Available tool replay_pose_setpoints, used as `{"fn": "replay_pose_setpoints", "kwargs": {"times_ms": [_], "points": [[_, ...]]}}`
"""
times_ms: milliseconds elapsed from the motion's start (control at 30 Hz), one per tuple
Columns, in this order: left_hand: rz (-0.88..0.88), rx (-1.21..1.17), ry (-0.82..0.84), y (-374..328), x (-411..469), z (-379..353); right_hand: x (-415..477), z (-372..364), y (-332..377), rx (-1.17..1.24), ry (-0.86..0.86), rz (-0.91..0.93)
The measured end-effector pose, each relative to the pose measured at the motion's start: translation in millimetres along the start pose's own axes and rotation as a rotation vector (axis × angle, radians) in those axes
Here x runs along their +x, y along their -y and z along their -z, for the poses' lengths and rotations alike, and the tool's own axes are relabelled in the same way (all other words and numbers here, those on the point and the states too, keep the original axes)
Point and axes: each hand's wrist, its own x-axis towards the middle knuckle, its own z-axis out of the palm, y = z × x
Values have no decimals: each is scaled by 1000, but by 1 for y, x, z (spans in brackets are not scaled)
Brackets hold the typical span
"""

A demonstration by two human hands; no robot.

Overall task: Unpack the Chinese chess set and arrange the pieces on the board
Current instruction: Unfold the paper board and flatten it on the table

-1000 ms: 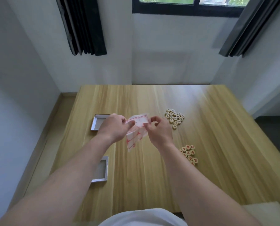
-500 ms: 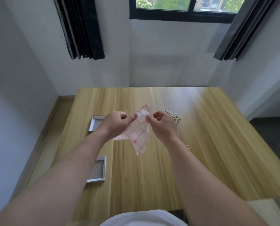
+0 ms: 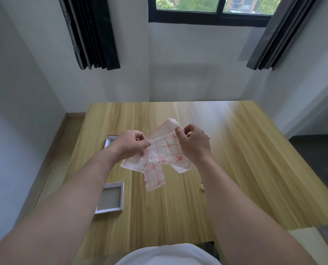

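A thin white paper board (image 3: 159,157) printed with a red grid hangs partly unfolded in the air above the wooden table (image 3: 245,169). My left hand (image 3: 129,145) pinches its left edge and my right hand (image 3: 193,142) pinches its upper right corner. Folded flaps droop below both hands. Just one round wooden chess piece (image 3: 202,186) shows beside my right forearm; the other pieces are hidden behind my right hand and arm.
Two shallow white box halves lie on the table's left side, one near (image 3: 110,200) and one farther back (image 3: 110,140), partly behind my left hand. A white wall and window stand beyond the table's far edge. Floor drops away on both sides.
The folded paper has opened wider between my hands, which moved apart. The view tilted up, and both piles of pieces slid out of sight behind my right hand and arm.
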Motion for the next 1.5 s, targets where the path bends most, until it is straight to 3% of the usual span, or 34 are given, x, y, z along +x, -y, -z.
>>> {"fn": "replay_pose_setpoints", "kwargs": {"times_ms": [133,200,300,400,533,600,667,700,767,867,933,1067,1167,1333,1433,1500], "points": [[21,95,-62,5,3,2,4,-9,-12,81,34,-80],[84,68,-9,6,4,5,5,-9,-15,149,35,-158],[219,-241,261,10,3,13,8,-8,-23,231,14,-254],[140,-478,522,19,1,19,9,-10,-29,230,11,-310],[140,-850,642,28,4,14,8,-13,-37,76,-11,-302],[152,-1105,580,33,8,5,8,-18,-46,18,11,-346],[233,-1406,369,43,15,-5,11,-25,-55,-5,25,-406],[224,-1477,293,50,18,-11,12,-29,-60,-13,30,-432],[199,-1494,312,60,20,-23,14,-35,-71,-42,28,-484],[335,-1282,454,75,24,-36,23,-38,-89,-130,16,-534],[458,-1079,434,83,30,-46,29,-42,-99,-178,27,-557],[584,-639,101,93,63,-67,55,-62,-117,-200,110,-558],[530,-240,-132,102,83,-81,68,-73,-127,-117,180,-519],[435,132,-253,114,108,-98,72,-90,-150,-208,278,-408],[253,459,-330,122,106,-110,63,-95,-160,-423,311,-227],[53,675,-266,129,101,-120,54,-100,-163,-498,375,-111]]}}
